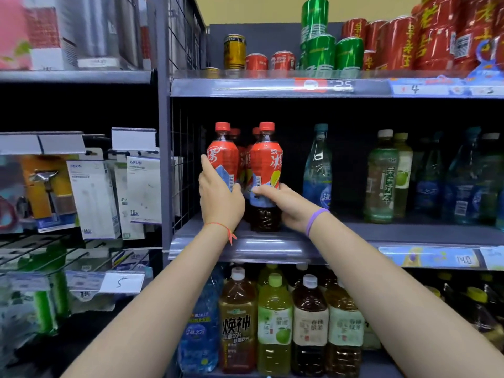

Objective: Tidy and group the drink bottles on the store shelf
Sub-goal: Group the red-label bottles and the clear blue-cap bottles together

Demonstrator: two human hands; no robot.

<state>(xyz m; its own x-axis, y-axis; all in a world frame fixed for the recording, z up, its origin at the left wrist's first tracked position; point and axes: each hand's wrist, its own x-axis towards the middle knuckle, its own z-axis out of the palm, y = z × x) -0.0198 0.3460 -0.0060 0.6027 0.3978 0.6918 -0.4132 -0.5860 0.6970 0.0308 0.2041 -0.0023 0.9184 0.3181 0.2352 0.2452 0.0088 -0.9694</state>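
Observation:
Two red-labelled iced tea bottles stand at the left end of the middle shelf [272, 246], with more of the same kind behind them. My left hand [218, 195] grips the left red bottle [222, 156] around its lower half. My right hand [283, 205] grips the right red bottle [266, 162] low on its label. Both bottles stand upright, side by side and nearly touching. To the right stand a clear blue water bottle [317, 167] and a green tea bottle [381, 178], then several blue and green bottles farther right.
A wire grid panel [181, 165] closes the shelf's left side. The top shelf holds red, green and yellow cans [317, 47]. Large tea and water bottles [274, 323] fill the lower shelf. Boxed chargers [92, 195] hang on the left rack. A gap lies between the red bottles and the water bottle.

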